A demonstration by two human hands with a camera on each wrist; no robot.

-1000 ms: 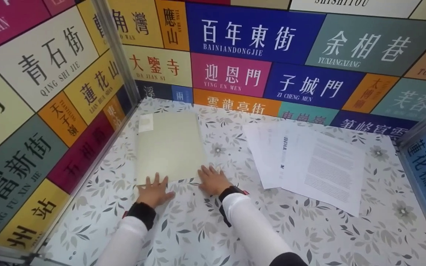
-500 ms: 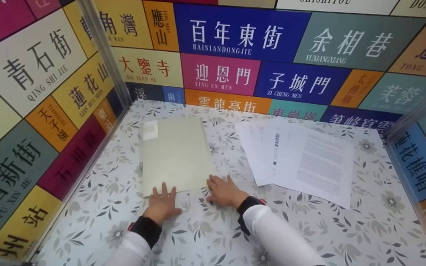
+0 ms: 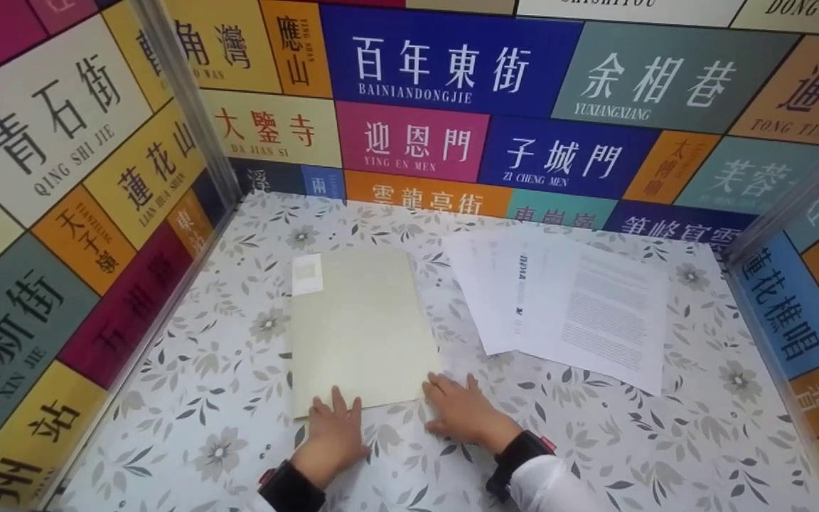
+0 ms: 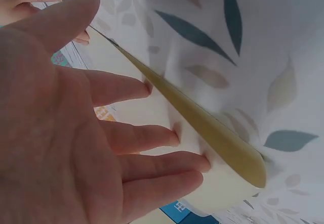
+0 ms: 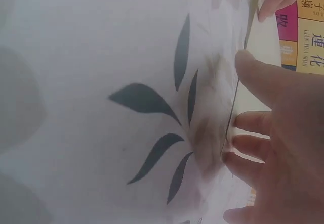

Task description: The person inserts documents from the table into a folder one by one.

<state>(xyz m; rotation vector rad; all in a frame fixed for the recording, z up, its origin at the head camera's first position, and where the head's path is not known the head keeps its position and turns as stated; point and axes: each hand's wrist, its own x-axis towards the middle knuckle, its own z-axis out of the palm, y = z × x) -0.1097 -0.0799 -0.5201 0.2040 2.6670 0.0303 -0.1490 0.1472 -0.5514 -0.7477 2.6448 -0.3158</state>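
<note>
A cream paper folder (image 3: pixel 363 327) lies flat on the patterned tabletop, a white label (image 3: pixel 306 276) at its far left corner. On its near left edge rests my left hand (image 3: pixel 331 434), fingers spread and fairly straight. The left wrist view shows those fingertips (image 4: pixel 174 133) touching the folder's face, while the near edge of the folder (image 4: pixel 212 138) bulges up from the table. At the near right corner is my right hand (image 3: pixel 466 412), its fingers extended. In the right wrist view its fingertips (image 5: pixel 238 143) touch the folder's edge. Neither hand grips anything.
To the right, several loose white printed sheets (image 3: pixel 594 313) lie fanned out and overlapping. Panels with large coloured lettering (image 3: pixel 409 142) enclose the table at the back and sides. The tablecloth (image 3: pixel 217 448) has a grey leaf and flower pattern.
The folder has slid toward me and to the right across the table. Both hands have moved along with it, fingers still on its near edge. The loose sheets stay in place.
</note>
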